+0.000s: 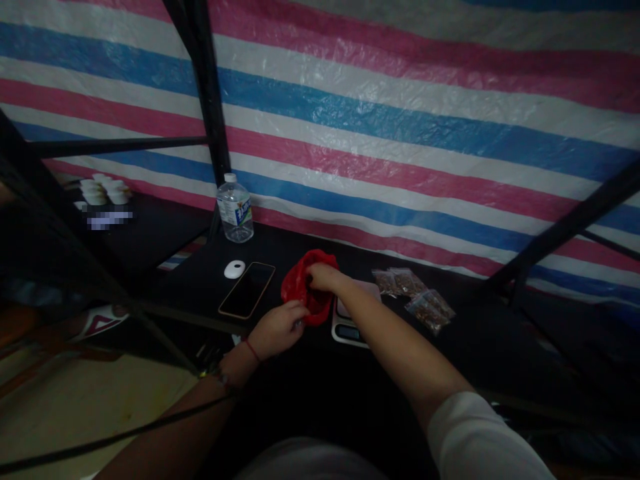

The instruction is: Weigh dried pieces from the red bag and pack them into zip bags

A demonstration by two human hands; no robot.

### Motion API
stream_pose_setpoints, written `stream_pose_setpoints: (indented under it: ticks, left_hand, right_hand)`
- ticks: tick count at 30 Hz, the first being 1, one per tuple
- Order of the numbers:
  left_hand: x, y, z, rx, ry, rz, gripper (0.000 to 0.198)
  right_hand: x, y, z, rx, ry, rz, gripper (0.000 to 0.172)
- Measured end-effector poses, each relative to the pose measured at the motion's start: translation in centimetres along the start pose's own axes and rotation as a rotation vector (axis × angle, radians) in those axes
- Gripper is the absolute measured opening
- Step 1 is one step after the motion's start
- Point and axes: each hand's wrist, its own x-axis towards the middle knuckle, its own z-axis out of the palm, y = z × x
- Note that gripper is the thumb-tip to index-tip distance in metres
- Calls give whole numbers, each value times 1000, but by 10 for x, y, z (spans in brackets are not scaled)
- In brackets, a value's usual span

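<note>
The grip of our left hand (280, 328) is closed on the near edge of the red bag (299, 285). Our right hand (320, 275) reaches into the bag's mouth at the far side, and we cannot tell its grip. The bag lies on the dark desk (200, 287), stretched from near to far with its mouth upward, and its content is hidden. Just to the right are a scale (350, 328) and small packets (423, 303) with brown grains inside.

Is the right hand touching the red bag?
Touching. The head view shows the right hand pushed into the open mouth of the red bag, with the plastic bunched around its fingers.
</note>
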Motion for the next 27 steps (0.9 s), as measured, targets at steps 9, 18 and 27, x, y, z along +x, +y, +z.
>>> stream_pose_setpoints:
  ticks: [9, 18, 27]
  left_hand:
    - [4, -10, 3, 2, 101, -51, 19]
    - [4, -9, 2, -9, 95, -44, 18]
    - [6, -7, 0, -18, 94, -56, 18]
  right_hand:
    - [1, 0, -8, 12, 34, -43, 37]
    - [18, 1, 7, 38, 29, -69, 34]
    - [16, 7, 5, 67, 17, -81, 33]
